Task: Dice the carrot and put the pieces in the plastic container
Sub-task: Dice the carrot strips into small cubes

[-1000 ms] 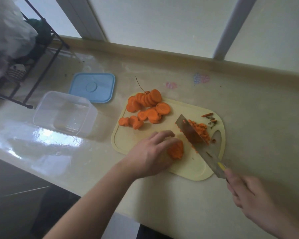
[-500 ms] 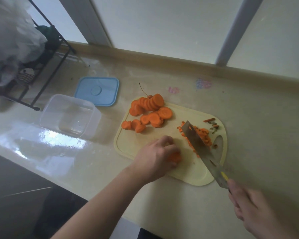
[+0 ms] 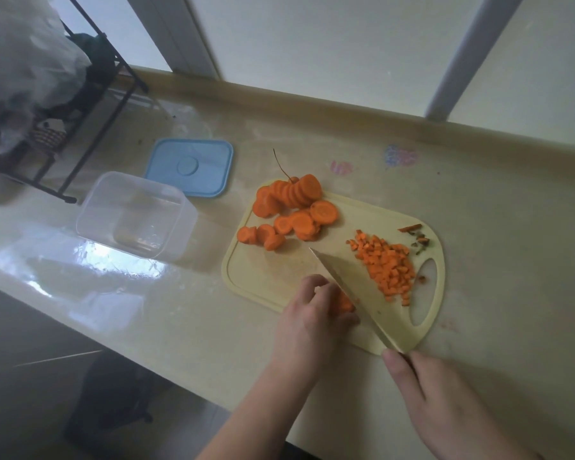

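Your knife (image 3: 356, 297), gripped in your right hand (image 3: 445, 400), has swung from the diced carrot pile (image 3: 387, 265) near the cutting board's (image 3: 273, 273) right edge onto the carrot slices (image 3: 342, 302) your left hand (image 3: 312, 313) pins: dicing resumes, plastic container (image 3: 133, 214) unfilled.

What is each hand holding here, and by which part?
The right hand grips the knife by its handle, which the hand hides. The left hand holds a small stack of carrot slices from above, fingertips curled over it, on the cutting board.
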`<state>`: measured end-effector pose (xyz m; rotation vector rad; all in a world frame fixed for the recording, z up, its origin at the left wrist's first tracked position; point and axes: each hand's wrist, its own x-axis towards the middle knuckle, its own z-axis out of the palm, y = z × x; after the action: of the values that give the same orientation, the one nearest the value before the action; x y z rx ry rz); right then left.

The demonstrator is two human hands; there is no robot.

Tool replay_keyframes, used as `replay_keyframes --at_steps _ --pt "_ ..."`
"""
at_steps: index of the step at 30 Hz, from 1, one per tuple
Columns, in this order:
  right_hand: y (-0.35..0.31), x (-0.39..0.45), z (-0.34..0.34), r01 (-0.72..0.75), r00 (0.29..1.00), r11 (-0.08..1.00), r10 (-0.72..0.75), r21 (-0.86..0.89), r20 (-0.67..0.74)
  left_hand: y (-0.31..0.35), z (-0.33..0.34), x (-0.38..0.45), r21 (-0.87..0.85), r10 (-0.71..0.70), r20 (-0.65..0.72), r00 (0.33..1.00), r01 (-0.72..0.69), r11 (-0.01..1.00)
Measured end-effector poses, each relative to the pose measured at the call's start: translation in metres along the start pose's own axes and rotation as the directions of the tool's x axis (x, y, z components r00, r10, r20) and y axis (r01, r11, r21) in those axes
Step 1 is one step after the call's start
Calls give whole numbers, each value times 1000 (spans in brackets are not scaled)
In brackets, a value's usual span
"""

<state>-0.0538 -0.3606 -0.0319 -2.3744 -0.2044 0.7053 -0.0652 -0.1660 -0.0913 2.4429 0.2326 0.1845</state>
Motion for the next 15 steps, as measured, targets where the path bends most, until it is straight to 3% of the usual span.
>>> replay_keyframes --at_steps 8,11,13,15 --pt "-5 4 -20 -48 999 994 50 99 -18 -4 -3 2 110 124 -53 991 -117 987" --pt "-7 3 -20 -38 999 995 41 90 -30 -4 -7 1 165 298 -109 948 -279 946" --pt "-6 3 -21 -39 999 997 40 60 -7 -8 -6 0 127 420 -81 904 -409 904" --pt "-7 2 -21 -17 1000 999 17 51 9 -13 -4 -1 97 456 -38 889 -451 887"
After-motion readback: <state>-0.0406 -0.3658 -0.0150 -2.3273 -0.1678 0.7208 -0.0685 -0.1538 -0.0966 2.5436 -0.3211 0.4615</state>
